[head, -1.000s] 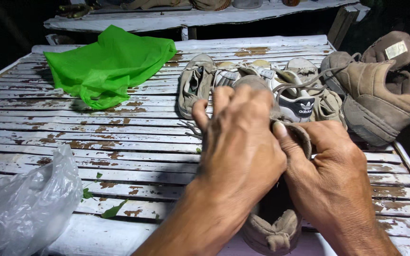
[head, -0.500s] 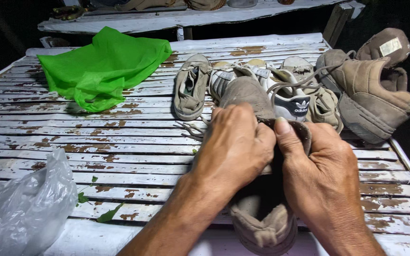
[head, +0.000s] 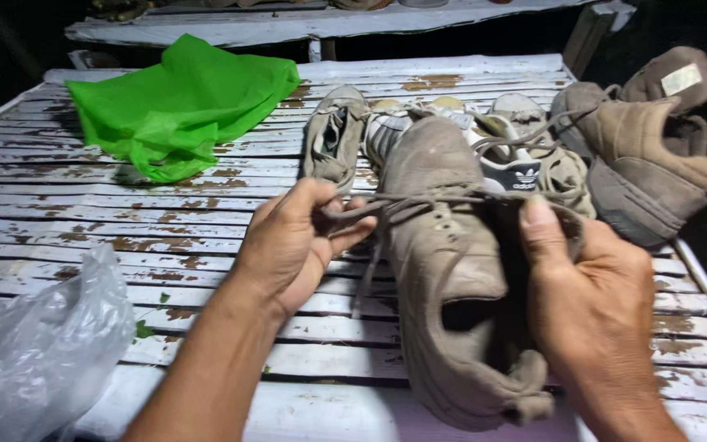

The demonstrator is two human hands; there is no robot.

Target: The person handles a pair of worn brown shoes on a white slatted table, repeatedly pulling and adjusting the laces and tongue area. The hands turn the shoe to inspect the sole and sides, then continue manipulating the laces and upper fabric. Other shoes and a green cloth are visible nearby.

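A worn grey-brown shoe (head: 443, 245) lies lengthwise in front of me, heel toward me, toe pointing away. My right hand (head: 591, 303) grips its right side, thumb up at the tongue opening. Left of the shoe, my left hand (head: 296, 241) pinches the shoe's lace (head: 370, 209), which stretches taut across the top of the shoe. The shoe's heel end hangs over the near edge of the slatted white table (head: 124, 221).
Several more worn shoes (head: 337, 135) lie at the back, with a brown pair (head: 648, 155) at the far right. A green bag (head: 173, 106) lies at the back left. A clear plastic bag (head: 34, 352) sits at the near left. A second bench (head: 288, 20) stands behind.
My left hand has come off the top of the shoe and moved left, drawing the lace out sideways. The shoe's upper, hidden before, is now uncovered. My right hand keeps its grip.
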